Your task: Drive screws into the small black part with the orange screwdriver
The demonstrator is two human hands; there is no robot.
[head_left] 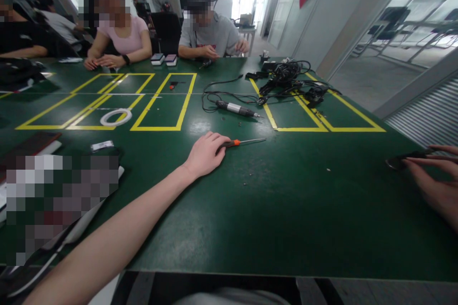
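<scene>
My left hand [204, 155] rests on the green table at the middle, its fingers closed round the dark handle of a screwdriver [236, 143]. The orange collar and thin metal shaft point right. At the right edge, partly out of view, my right hand [438, 183] pinches a small dark object [395, 162] with a rounded rim; its kind is unclear. Tiny screws [251, 174] lie below the screwdriver, and a small pale bit [328, 169] lies farther right. Beyond my left hand is a corded electric screwdriver [238, 108].
A heap of black cables [286, 76] lies at the back right. Yellow tape [155, 128] marks rectangles on the table [304, 228]. A white tape roll [116, 116] lies left, with partly blurred devices [86, 219] nearer me. Several people sit across the table, one handling something small.
</scene>
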